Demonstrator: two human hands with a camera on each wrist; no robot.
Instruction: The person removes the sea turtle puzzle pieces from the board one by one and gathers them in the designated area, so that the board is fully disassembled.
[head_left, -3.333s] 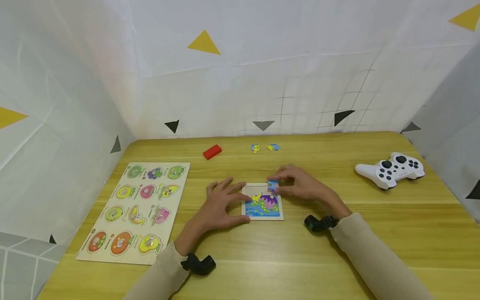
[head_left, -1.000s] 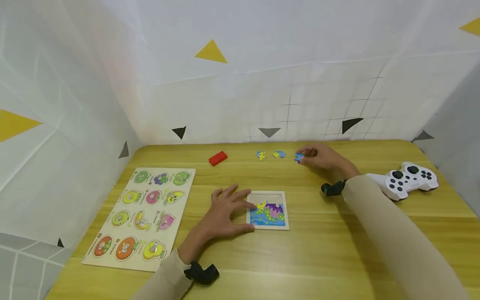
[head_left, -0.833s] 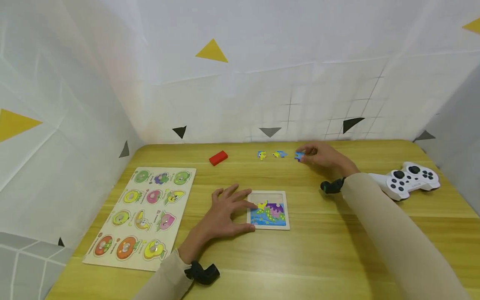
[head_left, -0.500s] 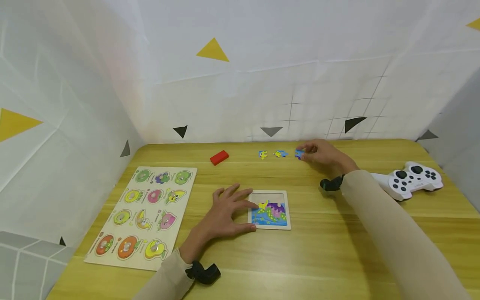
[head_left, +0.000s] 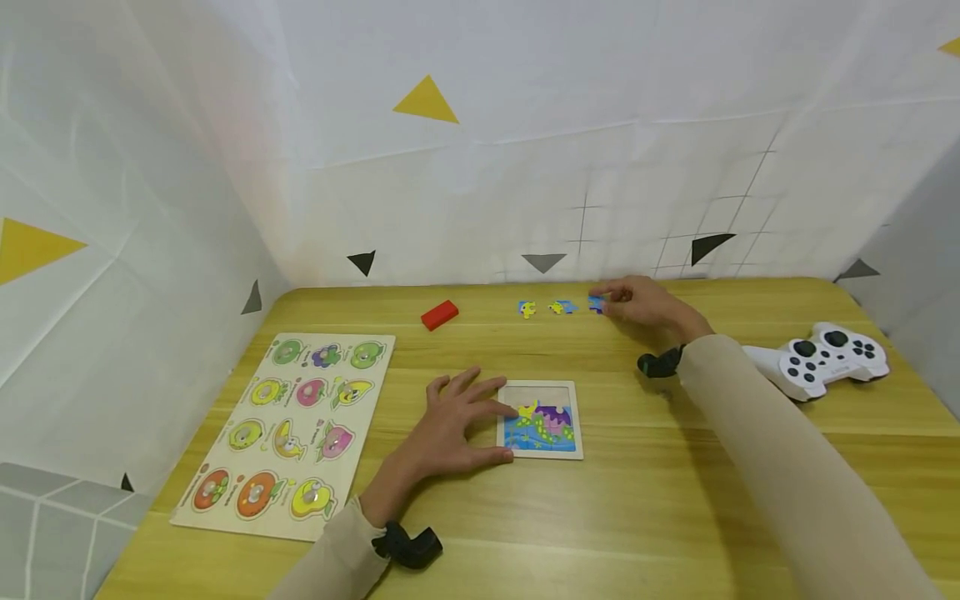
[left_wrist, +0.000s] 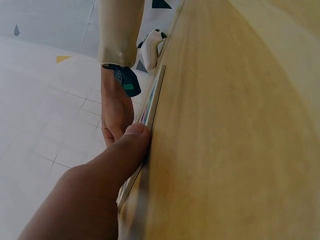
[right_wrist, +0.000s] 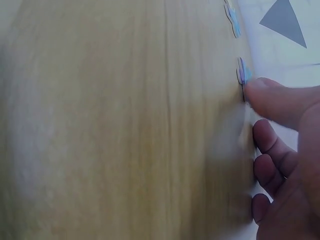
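Note:
A small square puzzle tray lies on the table, its lower part filled with a blue, purple and yellow-green picture and its top strip bare wood. Spread over the tray's left edge, my left hand touches it with thumb and index finger. At the back of the table my right hand pinches a blue and purple puzzle piece, which lies on or very near the tabletop. In the right wrist view the thumb meets the edge of that piece. To its left lie a yellow-blue piece and another yellow piece.
On the left lies a wooden fruit peg board. A red block sits at the back, left of the loose pieces. A white game controller is at the right, partly behind the right sleeve. White cloth walls the table's rear.
My right hand has carried the blue-purple piece from the tray's upper right corner to the row at the back, then nudged it slightly farther back. The left hand stays at the tray.

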